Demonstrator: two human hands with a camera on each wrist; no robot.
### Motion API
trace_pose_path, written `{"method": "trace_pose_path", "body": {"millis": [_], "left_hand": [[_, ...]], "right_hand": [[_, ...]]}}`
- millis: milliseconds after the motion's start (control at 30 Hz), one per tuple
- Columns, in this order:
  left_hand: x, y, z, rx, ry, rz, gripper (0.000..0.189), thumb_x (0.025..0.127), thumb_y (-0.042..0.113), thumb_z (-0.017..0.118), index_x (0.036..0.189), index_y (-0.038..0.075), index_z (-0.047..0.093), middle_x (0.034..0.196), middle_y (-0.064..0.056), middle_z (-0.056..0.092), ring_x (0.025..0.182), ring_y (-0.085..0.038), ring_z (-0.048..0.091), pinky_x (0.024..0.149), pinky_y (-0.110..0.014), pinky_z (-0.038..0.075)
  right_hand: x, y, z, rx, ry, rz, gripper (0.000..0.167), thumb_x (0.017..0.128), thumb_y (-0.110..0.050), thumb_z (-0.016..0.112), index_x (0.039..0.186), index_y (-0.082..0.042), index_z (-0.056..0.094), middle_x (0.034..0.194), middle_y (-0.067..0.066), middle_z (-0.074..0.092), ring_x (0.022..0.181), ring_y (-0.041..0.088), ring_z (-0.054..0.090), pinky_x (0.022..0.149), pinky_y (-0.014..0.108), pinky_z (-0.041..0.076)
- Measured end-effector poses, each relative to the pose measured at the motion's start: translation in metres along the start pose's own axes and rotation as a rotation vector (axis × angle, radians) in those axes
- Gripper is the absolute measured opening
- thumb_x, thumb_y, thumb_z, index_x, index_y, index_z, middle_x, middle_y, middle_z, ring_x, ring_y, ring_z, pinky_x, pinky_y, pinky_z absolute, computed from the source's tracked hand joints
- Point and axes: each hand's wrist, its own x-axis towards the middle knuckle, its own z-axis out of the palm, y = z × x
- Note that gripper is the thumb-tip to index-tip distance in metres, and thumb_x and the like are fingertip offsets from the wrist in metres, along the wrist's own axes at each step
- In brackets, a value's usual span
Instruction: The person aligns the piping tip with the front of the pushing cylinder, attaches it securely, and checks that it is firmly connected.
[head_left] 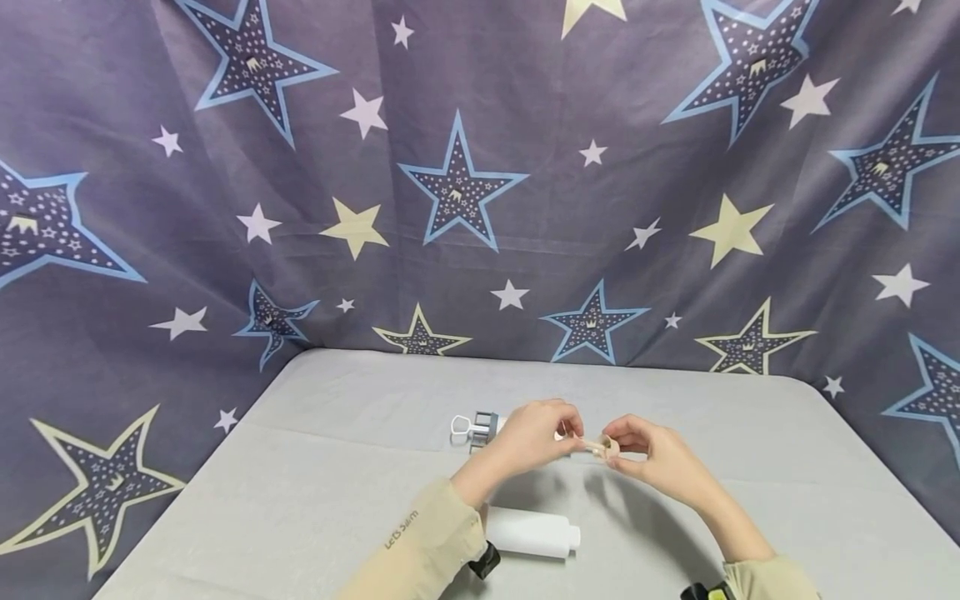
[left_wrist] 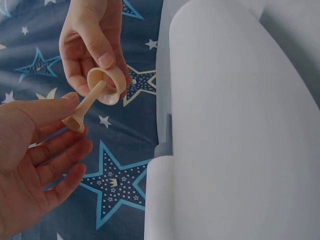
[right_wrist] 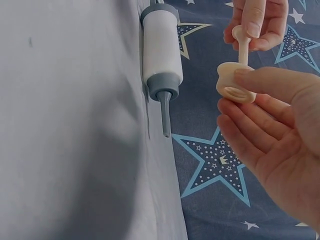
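Held up over the table, a small beige stem with a flared end (left_wrist: 85, 107) is pinched by the thumb and fingers of my left hand (head_left: 532, 437). My right hand (head_left: 660, 458) pinches a beige ring-shaped piece (left_wrist: 115, 82) by its rim. In the left wrist view the stem's narrow tip overlaps the ring's opening; whether the two pieces are joined I cannot tell. Behind my left hand lies a white syringe-like dispenser (right_wrist: 162, 47) with grey end caps, a grey nozzle and a white loop handle (head_left: 461, 429), partly hidden in the head view.
Nearer the front, a white bottle (head_left: 528, 533) lies on its side beside my left forearm, its capped end toward the right. The pale grey cloth-covered table (head_left: 300, 500) reaches back to a dark star-patterned curtain (head_left: 487, 275).
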Motion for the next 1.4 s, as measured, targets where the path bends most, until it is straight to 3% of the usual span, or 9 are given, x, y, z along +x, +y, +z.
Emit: {"method": "trace_pose_path", "body": {"millis": [767,1067,1400], "left_hand": [[0.004,0.009,0.006,0.038,0.000,0.040,0.016,0.076,0.036,0.070,0.081,0.022,0.064,0.078,0.013,0.060,0.072,0.000,0.055,0.064,-0.012,0.040],[0.006,0.013,0.009,-0.049,-0.046,0.061,0.014,0.076,0.028,0.072,0.082,0.019,0.064,0.081,0.011,0.060,0.074,-0.002,0.056,0.067,-0.009,0.040],[0.007,0.015,0.013,-0.092,-0.052,0.087,0.015,0.073,0.023,0.074,0.082,0.016,0.064,0.081,0.009,0.060,0.074,-0.001,0.055,0.069,-0.008,0.041]], "right_hand": [[-0.001,0.008,0.005,0.079,0.004,-0.028,0.031,0.075,-0.015,0.072,0.102,-0.007,0.058,0.096,0.003,0.065,0.088,0.010,0.063,0.081,0.029,0.050],[-0.002,0.006,0.006,0.088,0.026,-0.024,0.032,0.075,-0.018,0.072,0.102,-0.008,0.058,0.096,0.003,0.065,0.087,0.009,0.062,0.081,0.033,0.051],[-0.003,0.005,0.005,0.080,0.043,-0.017,0.032,0.075,-0.018,0.072,0.102,-0.007,0.058,0.096,0.004,0.065,0.086,0.010,0.062,0.079,0.026,0.051]]}}
